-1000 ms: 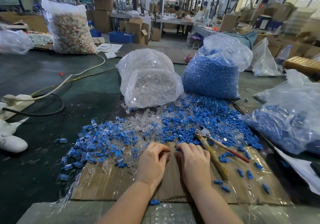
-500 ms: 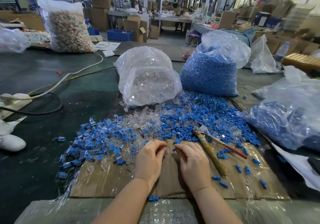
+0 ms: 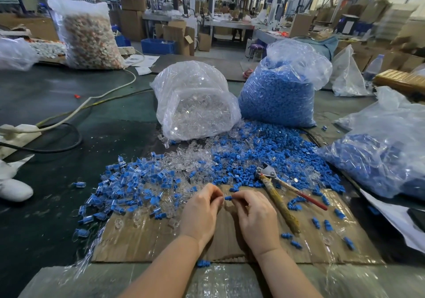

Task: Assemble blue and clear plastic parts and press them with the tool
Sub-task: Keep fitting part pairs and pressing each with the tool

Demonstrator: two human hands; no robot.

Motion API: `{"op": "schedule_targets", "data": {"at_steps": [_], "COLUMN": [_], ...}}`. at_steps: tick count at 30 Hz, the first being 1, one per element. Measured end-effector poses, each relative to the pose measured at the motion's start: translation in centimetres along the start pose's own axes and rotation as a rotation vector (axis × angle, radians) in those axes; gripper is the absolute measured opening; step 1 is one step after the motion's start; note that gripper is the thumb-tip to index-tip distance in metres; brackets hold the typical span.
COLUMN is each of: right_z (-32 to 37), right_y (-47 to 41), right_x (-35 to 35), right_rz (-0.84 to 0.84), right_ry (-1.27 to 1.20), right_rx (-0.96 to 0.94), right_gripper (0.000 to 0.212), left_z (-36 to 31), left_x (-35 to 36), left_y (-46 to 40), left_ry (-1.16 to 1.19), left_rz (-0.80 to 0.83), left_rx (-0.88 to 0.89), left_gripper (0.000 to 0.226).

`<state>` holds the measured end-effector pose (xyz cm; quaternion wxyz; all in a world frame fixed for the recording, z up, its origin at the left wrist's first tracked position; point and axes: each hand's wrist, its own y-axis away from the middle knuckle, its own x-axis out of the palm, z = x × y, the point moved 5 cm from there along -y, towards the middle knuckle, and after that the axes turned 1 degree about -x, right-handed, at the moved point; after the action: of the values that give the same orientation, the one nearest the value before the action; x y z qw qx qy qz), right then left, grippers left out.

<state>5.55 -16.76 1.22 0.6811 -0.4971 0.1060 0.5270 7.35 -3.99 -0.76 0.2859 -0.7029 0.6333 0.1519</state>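
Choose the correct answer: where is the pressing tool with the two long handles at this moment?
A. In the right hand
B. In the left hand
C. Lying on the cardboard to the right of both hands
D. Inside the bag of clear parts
C: the pressing tool lies untouched on the cardboard, to the right of the right hand, while both hands, the left hand too, are busy with a small blue part.

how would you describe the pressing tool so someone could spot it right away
Start at the brown cardboard sheet under the two hands, then look just past the right hand. The pliers-like tool lies there at a slant, its metal head poking into the pile of loose blue parts. It is the only long thing there, with one worn yellowish handle and one thin red one.
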Motion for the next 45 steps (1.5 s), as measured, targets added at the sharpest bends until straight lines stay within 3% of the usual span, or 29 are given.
{"op": "schedule_targets", "data": {"at_steps": [13,22,29,45], "right_z": [0.39,0.33,0.36,0.31], "right_y": [-0.09,0.05,0.09,-0.04], "right_x": [0.56,0.79,0.65,0.48], "right_rz": [0.053,0.088,0.055,0.044], "right_ry": [0.124,0.118,0.069,0.064], "right_rx": [-0.038,-0.084,-0.112,-0.123], "right_gripper": [0.023,0.015,0.014,0.02], "left_z": [0.31,0.31,0.11,0.08], "left_x": [-0.13,-0.25,-0.36,-0.32], "left_y": [0.14,0.11,0.04,-0.02], "left_ry": [0.178,0.149,0.2,0.226], "left_rz": [0.056,0.05,0.05,0.049], "left_rx": [-0.041,-0.026,-0.032,-0.04], "left_gripper": [0.018,0.015,0.024,0.019]}}
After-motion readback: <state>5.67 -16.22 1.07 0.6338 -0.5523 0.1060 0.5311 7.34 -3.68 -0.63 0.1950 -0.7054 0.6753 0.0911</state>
